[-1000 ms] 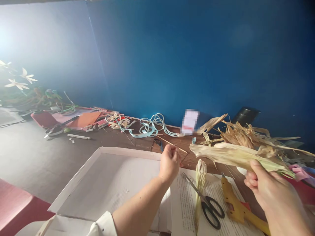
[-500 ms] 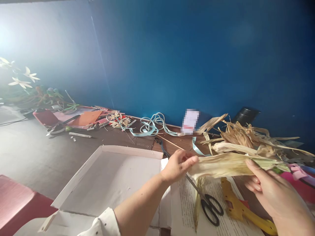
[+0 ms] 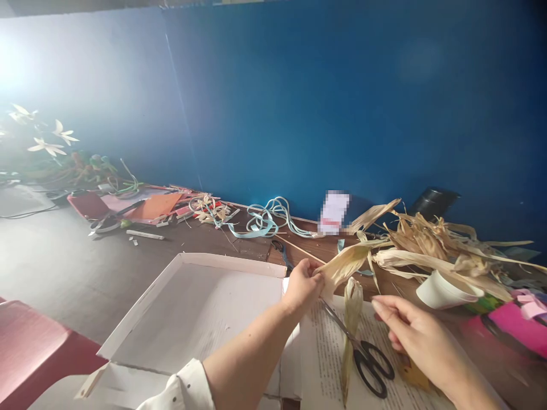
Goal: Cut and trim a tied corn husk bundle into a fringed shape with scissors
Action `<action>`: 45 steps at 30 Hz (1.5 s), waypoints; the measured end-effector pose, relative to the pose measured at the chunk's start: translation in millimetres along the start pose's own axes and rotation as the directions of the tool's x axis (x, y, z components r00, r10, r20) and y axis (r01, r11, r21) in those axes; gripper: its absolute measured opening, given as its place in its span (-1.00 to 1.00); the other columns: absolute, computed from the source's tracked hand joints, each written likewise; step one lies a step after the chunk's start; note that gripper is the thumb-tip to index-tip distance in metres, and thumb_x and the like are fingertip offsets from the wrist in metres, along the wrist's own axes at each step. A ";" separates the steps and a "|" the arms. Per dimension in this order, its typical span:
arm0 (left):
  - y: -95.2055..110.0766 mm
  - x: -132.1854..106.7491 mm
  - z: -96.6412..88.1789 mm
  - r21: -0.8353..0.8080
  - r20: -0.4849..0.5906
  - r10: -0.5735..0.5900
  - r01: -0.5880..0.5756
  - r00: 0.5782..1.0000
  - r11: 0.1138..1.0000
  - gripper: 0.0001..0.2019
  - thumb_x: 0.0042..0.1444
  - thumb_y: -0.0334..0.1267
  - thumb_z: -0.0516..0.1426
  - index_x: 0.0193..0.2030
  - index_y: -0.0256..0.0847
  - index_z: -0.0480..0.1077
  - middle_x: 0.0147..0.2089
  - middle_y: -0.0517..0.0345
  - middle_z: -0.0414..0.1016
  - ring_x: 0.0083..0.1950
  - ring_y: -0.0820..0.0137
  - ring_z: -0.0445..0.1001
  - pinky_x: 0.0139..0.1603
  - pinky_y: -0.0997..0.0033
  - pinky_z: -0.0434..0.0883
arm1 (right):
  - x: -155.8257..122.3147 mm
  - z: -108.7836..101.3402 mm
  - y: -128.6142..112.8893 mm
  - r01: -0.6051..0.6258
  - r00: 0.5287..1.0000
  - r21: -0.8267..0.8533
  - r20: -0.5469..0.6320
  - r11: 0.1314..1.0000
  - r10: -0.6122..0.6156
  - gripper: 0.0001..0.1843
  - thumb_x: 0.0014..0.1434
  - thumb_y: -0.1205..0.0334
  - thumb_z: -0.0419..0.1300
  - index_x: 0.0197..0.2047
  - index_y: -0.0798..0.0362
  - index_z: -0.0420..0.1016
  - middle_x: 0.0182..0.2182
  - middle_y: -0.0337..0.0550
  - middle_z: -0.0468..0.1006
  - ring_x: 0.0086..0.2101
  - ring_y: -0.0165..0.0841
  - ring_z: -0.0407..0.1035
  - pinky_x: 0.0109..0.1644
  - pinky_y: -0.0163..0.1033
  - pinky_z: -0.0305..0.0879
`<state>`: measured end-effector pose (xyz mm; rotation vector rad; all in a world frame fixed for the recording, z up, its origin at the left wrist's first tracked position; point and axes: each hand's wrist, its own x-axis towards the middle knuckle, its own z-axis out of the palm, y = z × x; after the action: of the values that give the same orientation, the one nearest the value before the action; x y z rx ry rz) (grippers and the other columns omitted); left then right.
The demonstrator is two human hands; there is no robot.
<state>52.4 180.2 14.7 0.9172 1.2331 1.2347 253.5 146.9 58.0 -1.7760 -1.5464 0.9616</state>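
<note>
My left hand (image 3: 304, 287) pinches one end of a pale dried corn husk (image 3: 348, 263), whose other end lies towards the husk pile at the back. Below and right of it, my right hand (image 3: 412, 330) hovers over the printed paper (image 3: 318, 364), its fingers loosely bent and apart, with nothing visible in them. Black-handled scissors (image 3: 371, 367) lie on the paper across a folded, narrow husk strip (image 3: 352, 307). A yellow glue gun (image 3: 412, 376) is mostly hidden behind my right hand. Left of the paper is a shallow white box (image 3: 200, 319).
At the back right stand a husk pile (image 3: 431, 233), a tilted white cup (image 3: 447, 289) and a black cylinder (image 3: 436, 200). Pink material (image 3: 519, 327) lies far right. Blue ribbon (image 3: 256, 225) and a second pair of scissors (image 3: 280, 250) lie behind the box. A blue wall (image 3: 299, 114) closes the back.
My right hand has let go of the husk and moved left and down. The husk now hangs from my left hand alone and points back. The white cup has come into sight.
</note>
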 end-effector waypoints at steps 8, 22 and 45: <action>-1.8 -4.3 1.5 -0.047 0.006 0.007 -0.007 1.000 0.999 -0.65 -0.09 -0.45 0.03 -0.10 -0.22 0.30 -0.24 0.11 0.45 -0.35 0.41 0.44 -0.57 0.56 0.39 | 17.3 31.4 37.3 0.179 0.982 -0.439 0.022 0.881 -0.189 -0.66 0.03 -0.08 0.07 -0.30 -0.01 0.46 -0.44 -0.07 0.57 -0.39 -0.12 0.48 -0.34 -0.20 0.31; -0.1 -6.1 3.1 -0.155 0.103 0.014 0.002 0.995 0.988 -0.56 -0.15 -0.55 0.09 -0.05 -0.28 0.36 -0.25 0.15 0.46 -0.29 0.46 0.43 -0.35 0.57 0.41 | 3.3 34.7 32.4 0.199 0.977 -0.391 0.005 0.899 -0.214 -0.63 0.07 -0.15 -0.06 -0.28 -0.06 0.34 -0.29 -0.17 0.55 -0.30 -0.18 0.44 -0.25 -0.15 0.30; 2.4 -13.6 4.7 -0.024 0.346 -0.088 0.103 0.934 0.994 -0.75 0.01 -0.13 0.15 -0.52 -0.26 0.29 -0.55 0.22 0.26 -0.50 0.45 0.30 -0.41 0.36 0.43 | 8.3 36.6 -2.9 0.135 0.979 0.019 -0.157 0.991 -0.130 -0.45 -0.03 -0.33 0.15 -0.36 0.05 0.47 -0.56 -0.22 0.51 -0.50 -0.28 0.37 -0.43 -0.32 0.25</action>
<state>57.8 167.7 20.1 0.9833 0.9560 0.9691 222.2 154.5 38.5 -1.6630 -1.5225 0.7601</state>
